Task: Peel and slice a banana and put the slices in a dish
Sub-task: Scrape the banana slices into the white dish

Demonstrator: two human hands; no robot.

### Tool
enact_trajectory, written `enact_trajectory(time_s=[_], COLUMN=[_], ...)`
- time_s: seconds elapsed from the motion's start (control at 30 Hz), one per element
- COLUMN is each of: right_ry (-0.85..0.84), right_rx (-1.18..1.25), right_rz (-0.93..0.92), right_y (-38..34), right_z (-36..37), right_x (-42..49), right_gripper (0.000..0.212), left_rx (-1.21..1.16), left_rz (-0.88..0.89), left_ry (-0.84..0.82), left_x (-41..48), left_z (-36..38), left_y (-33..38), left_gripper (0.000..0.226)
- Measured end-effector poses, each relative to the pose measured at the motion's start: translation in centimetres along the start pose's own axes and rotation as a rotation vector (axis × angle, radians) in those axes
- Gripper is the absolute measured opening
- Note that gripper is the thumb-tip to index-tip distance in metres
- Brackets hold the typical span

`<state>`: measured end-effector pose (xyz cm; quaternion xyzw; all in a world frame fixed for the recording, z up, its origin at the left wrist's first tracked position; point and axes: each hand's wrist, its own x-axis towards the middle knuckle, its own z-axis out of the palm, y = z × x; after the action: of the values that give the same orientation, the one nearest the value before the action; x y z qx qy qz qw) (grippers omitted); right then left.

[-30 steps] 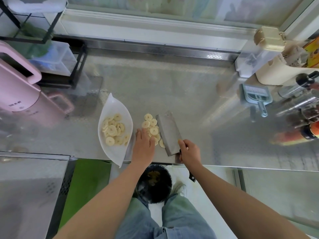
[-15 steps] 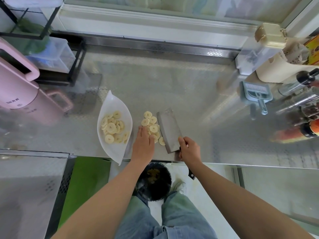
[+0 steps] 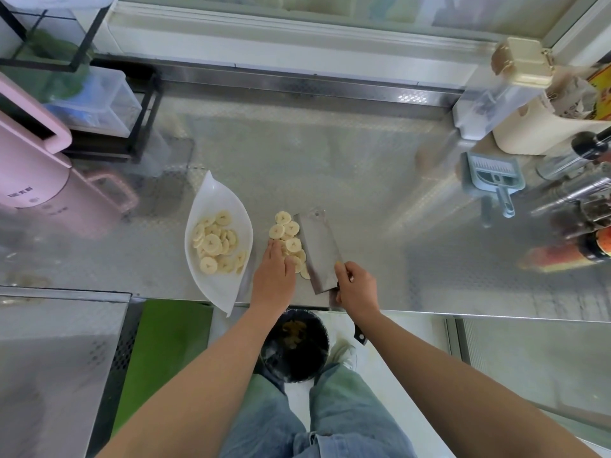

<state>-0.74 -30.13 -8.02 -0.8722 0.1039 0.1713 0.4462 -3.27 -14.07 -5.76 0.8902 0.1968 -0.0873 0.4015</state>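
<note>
A white leaf-shaped dish [image 3: 228, 289] lies near the steel counter's front edge with several banana slices [image 3: 216, 242] in it. More loose banana slices [image 3: 288, 233] lie on the counter just right of the dish. My left hand [image 3: 273, 276] rests flat on the near slices of that pile, fingers straight. My right hand [image 3: 357, 287] grips the handle of a cleaver [image 3: 319, 249], whose broad blade lies against the right side of the pile.
A pink jug appliance [image 3: 39, 186] stands at the left, a black wire rack [image 3: 99, 104] behind it. A blue grater [image 3: 494, 176], bottles [image 3: 575, 200] and a clear container [image 3: 489, 97] crowd the right. A black bin [image 3: 294, 345] sits on the floor below the counter edge.
Both hands have stayed at the pile; my left hand has slid slightly further onto the slices, and the cleaver has kept its place beside them.
</note>
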Motion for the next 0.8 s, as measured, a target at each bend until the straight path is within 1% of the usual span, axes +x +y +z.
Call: enact_trajectory(time_s=[0.2, 0.47, 0.57, 0.63, 0.8], right_ry=[-0.037, -0.112, -0.150, -0.171, -0.230], right_rx=[0.039, 0.051, 0.064, 0.071, 0.106], right_rz=[0.018, 0.036, 0.039, 0.042, 0.065], right_y=[0.0, -0.7, -1.6, -2.0, -2.5], right_z=[-0.2, -0.9, -1.4, -1.6, -1.7], right_x=[0.7, 0.9, 0.7, 0.7, 0.7], right_gripper=[0.043, 0.039, 0.038, 0.037, 0.035], left_rx=[-0.045, -0.093, -0.135, -0.157, -0.142], left_rz=[0.004, -0.021, -0.026, -0.017, 0.057], left_ry=[-0.024, 0.049, 0.072, 0.075, 0.022], left_x=[0.0, 0.3, 0.5, 0.7, 1.0], left_z=[0.1, 0.5, 0.8, 0.9, 1.7], left_y=[0.1, 0.4, 0.7, 1.1, 1.9], left_gripper=[0.047, 0.043, 0.035, 0.031, 0.034])
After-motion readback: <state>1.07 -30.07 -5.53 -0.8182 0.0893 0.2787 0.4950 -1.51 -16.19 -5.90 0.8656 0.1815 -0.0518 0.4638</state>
